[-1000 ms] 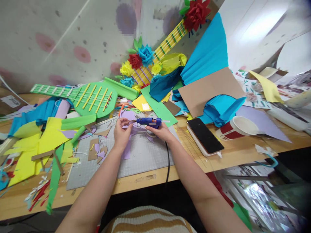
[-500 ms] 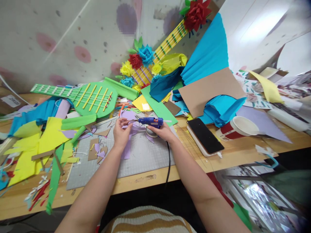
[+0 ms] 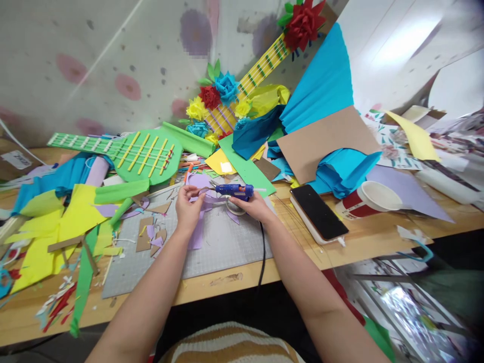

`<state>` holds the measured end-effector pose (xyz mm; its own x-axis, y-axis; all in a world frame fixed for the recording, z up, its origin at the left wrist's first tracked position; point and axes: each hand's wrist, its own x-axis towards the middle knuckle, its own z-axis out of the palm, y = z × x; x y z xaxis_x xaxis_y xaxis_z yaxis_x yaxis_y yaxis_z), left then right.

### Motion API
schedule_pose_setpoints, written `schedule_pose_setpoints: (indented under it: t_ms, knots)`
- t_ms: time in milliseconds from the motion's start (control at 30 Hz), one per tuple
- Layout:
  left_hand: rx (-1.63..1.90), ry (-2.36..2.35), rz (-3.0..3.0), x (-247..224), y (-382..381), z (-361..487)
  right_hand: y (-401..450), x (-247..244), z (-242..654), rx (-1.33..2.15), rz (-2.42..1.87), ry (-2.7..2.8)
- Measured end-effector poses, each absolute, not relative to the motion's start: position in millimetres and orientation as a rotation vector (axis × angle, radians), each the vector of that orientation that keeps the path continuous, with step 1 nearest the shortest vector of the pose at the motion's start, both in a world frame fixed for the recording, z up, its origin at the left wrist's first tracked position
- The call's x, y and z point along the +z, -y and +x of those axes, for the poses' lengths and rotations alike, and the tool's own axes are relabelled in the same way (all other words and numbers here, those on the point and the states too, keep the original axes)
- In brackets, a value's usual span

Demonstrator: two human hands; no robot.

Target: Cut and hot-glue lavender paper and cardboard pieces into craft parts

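Observation:
My right hand (image 3: 252, 204) is wrapped round the handle of a blue hot glue gun (image 3: 232, 190), whose nozzle points left. A pale glue stick (image 3: 260, 189) pokes from its back end, and a black cord hangs down from the handle. Close to the nozzle, my left hand (image 3: 189, 205) pinches a small curved strip (image 3: 206, 190) that looks purple or brown. Purple paper pieces (image 3: 195, 237) lie under and around both hands on a grey cutting mat (image 3: 227, 257). Cardboard scraps (image 3: 144, 234) rest on the mat to the left.
A green paper guitar (image 3: 147, 156) lies at the back left; a yellow one with paper flowers (image 3: 264, 68) leans on the wall. Right of my hands are a phone (image 3: 319, 210) and a paper cup (image 3: 368, 199). Yellow paper (image 3: 41, 247) and scraps cover the left side.
Both hands, the glue gun and the pinched strip stay almost in place. The whole view has shifted very slightly.

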<state>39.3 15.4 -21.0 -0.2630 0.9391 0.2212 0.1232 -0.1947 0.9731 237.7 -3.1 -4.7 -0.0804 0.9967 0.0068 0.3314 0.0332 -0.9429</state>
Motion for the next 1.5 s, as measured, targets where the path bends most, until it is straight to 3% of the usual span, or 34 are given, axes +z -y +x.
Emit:
schedule_pose_setpoints:
  t_ms: [1200,1500]
  knots:
    - [1.499,-1.296,1.174,-20,-17,40,-2,-6,249,0.997,-1.411,1.377]
    - [1.247,-1.159,0.906,-9,-16,42,-16,-17,303,0.839,-1.665,1.332]
